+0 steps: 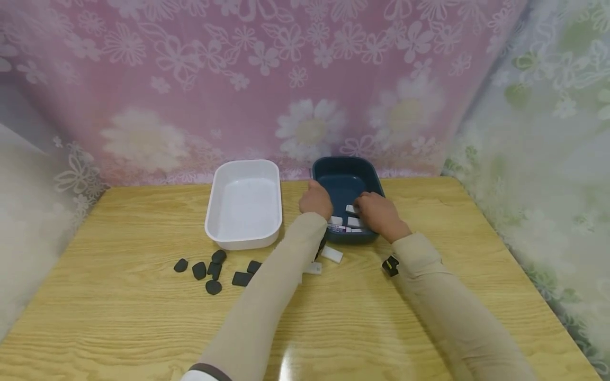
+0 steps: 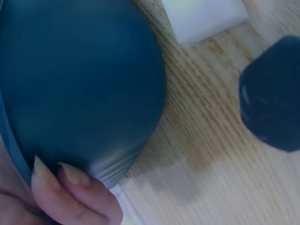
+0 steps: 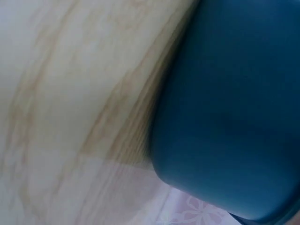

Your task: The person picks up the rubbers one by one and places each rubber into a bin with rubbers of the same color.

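Observation:
A dark blue bin (image 1: pixel 340 182) stands at the back of the table, with several small white rectangular blocks (image 1: pixel 355 222) in its near part. One of them bears a purple printed label (image 1: pixel 336 228). My left hand (image 1: pixel 316 201) grips the bin's left rim; in the left wrist view its fingers (image 2: pixel 77 197) curl over onto the outer wall. Over the bin's right side, my right hand (image 1: pixel 378 214) reaches in and pinches a white block (image 1: pixel 351 208) at its fingertips. The right wrist view shows only the bin's outer wall (image 3: pixel 229 117), with the fingers hidden.
A white bin (image 1: pixel 245 203) stands left of the blue one. Several black stones (image 1: pixel 199 270) and black rectangular pieces (image 1: pixel 242 279) lie in front of it. White blocks (image 1: pixel 332 254) lie on the table (image 1: pixel 119 317) before the blue bin. A floral curtain (image 1: pixel 229 95) hangs behind.

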A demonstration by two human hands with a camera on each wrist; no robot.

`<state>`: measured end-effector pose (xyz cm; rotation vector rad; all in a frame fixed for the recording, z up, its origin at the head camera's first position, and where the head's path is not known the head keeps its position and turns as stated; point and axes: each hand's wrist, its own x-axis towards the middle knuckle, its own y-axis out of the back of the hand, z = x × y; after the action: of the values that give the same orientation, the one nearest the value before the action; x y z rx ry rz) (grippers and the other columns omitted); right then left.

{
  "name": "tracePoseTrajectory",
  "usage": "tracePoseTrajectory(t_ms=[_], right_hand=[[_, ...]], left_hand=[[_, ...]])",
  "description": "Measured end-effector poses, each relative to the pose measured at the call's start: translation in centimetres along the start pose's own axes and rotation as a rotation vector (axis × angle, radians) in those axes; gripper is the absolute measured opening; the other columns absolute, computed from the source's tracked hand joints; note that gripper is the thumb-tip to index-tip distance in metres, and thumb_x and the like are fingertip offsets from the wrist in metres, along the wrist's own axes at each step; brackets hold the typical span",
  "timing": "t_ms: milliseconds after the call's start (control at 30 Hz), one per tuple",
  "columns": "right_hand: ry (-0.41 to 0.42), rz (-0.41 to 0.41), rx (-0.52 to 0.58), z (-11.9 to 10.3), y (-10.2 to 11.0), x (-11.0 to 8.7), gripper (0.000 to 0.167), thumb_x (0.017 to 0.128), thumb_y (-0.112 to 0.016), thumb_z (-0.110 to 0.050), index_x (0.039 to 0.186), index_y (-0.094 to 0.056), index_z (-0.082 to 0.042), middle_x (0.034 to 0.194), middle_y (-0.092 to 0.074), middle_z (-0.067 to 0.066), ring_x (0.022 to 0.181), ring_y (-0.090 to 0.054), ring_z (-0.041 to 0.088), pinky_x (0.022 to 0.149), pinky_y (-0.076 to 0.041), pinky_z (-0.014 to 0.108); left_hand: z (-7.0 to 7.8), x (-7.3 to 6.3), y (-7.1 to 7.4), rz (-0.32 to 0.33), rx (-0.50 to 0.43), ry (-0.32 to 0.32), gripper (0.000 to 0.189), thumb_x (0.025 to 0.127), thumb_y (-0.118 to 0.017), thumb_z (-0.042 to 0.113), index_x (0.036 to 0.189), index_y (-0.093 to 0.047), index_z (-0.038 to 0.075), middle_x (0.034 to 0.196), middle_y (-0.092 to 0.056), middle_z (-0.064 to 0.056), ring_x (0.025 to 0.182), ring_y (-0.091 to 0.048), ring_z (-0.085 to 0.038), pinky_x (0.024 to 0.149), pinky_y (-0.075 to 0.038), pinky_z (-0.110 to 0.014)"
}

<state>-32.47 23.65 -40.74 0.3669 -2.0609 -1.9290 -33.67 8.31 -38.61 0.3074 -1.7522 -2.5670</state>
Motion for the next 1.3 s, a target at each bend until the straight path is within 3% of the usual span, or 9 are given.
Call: tracePoseTrajectory(t_ms=[100, 233, 367, 567, 733, 867, 1000, 1133, 1300], right_hand=[[0.023, -0.009, 0.044, 0.1, 0.2, 0.1, 0.018, 0.090, -0.063, -0.008, 0.105, -0.071, -0.002, 0.101, -0.063, 0.015, 0.094, -0.059, 0.033, 0.082, -0.048, 0.047], [0.050, 0.040, 0.215, 0.5, 0.3, -0.2, 0.025, 0.093, -0.060, -0.008, 0.114, -0.066, 0.004, 0.111, -0.059, 0.019, 0.103, -0.056, 0.035, 0.090, -0.044, 0.048], [0.051, 0.214, 0.377, 0.8, 0.1, -0.6, 0.021, 0.094, -0.057, -0.006, 0.111, -0.066, 0.003, 0.113, -0.057, 0.017, 0.105, -0.054, 0.034, 0.090, -0.043, 0.049], [0.015, 0.513, 0.477, 1.0, 0.1, -0.8, 0.018, 0.093, -0.055, -0.003, 0.104, -0.069, 0.001, 0.111, -0.057, 0.016, 0.102, -0.054, 0.035, 0.086, -0.043, 0.049], [-0.030, 0.648, 0.519, 1.8, -0.2, -0.3, 0.020, 0.086, -0.059, 0.004, 0.105, -0.066, 0.006, 0.113, -0.053, 0.023, 0.106, -0.047, 0.041, 0.092, -0.036, 0.052], [-0.135, 0.602, 0.574, 2.3, -0.5, -0.2, 0.035, 0.086, -0.060, 0.001, 0.120, -0.058, 0.008, 0.119, -0.047, 0.027, 0.104, -0.045, 0.041, 0.088, -0.038, 0.051], [-0.267, 0.430, 0.622, 2.8, -0.8, -0.1, 0.048, 0.091, -0.056, -0.006, 0.135, -0.044, 0.008, 0.124, -0.040, 0.029, 0.102, -0.044, 0.040, 0.088, -0.039, 0.052], [-0.344, 0.305, 0.660, 3.3, -1.2, -0.2, 0.048, 0.094, -0.047, -0.005, 0.138, -0.038, 0.010, 0.121, -0.040, 0.031, 0.103, -0.043, 0.040, 0.089, -0.038, 0.052], [-0.378, 0.288, 0.743, 3.5, -1.1, -0.1, 0.050, 0.092, -0.043, -0.001, 0.141, -0.037, 0.007, 0.104, -0.052, 0.028, 0.090, -0.051, 0.036, 0.077, -0.043, 0.045]], left_hand=[[0.0, 0.1, 0.1, 0.011, 0.004, -0.001, 0.047, 0.093, -0.061, 0.025, 0.128, -0.039, 0.002, 0.094, -0.068, -0.009, 0.082, -0.067, -0.020, 0.068, -0.054, -0.032], [-0.1, 0.1, 0.1, 0.006, 0.003, 0.001, 0.047, 0.093, -0.061, 0.024, 0.128, -0.040, 0.002, 0.095, -0.069, -0.009, 0.082, -0.067, -0.020, 0.068, -0.054, -0.033], [-0.5, 0.3, -0.1, -0.001, -0.001, 0.008, 0.047, 0.092, -0.062, 0.024, 0.127, -0.039, 0.002, 0.092, -0.069, -0.009, 0.079, -0.067, -0.020, 0.066, -0.054, -0.032], [-1.0, 0.7, -0.4, -0.019, 0.004, -0.015, 0.050, 0.092, -0.061, 0.025, 0.128, -0.037, -0.001, 0.086, -0.068, -0.008, 0.074, -0.067, -0.020, 0.065, -0.054, -0.033], [-1.0, 0.8, -0.7, -0.028, -0.017, -0.012, 0.052, 0.091, -0.063, 0.024, 0.129, -0.038, -0.001, 0.092, -0.068, -0.009, 0.081, -0.067, -0.022, 0.068, -0.054, -0.034], [-0.7, 0.9, -1.1, -0.029, -0.022, -0.011, 0.051, 0.091, -0.063, 0.024, 0.128, -0.038, 0.000, 0.096, -0.068, -0.009, 0.084, -0.067, -0.022, 0.070, -0.054, -0.035], [-0.5, 0.7, -1.1, -0.026, -0.031, -0.006, 0.049, 0.091, -0.062, 0.024, 0.127, -0.039, 0.000, 0.099, -0.068, -0.010, 0.087, -0.066, -0.022, 0.071, -0.054, -0.035], [-0.3, 0.2, -0.8, -0.031, -0.049, 0.002, 0.048, 0.092, -0.062, 0.023, 0.127, -0.039, 0.001, 0.099, -0.068, -0.010, 0.089, -0.066, -0.023, 0.072, -0.054, -0.036], [-0.2, 0.3, -0.5, -0.024, -0.053, -0.001, 0.048, 0.092, -0.062, 0.023, 0.128, -0.039, 0.001, 0.099, -0.068, -0.011, 0.089, -0.066, -0.024, 0.073, -0.054, -0.036]])
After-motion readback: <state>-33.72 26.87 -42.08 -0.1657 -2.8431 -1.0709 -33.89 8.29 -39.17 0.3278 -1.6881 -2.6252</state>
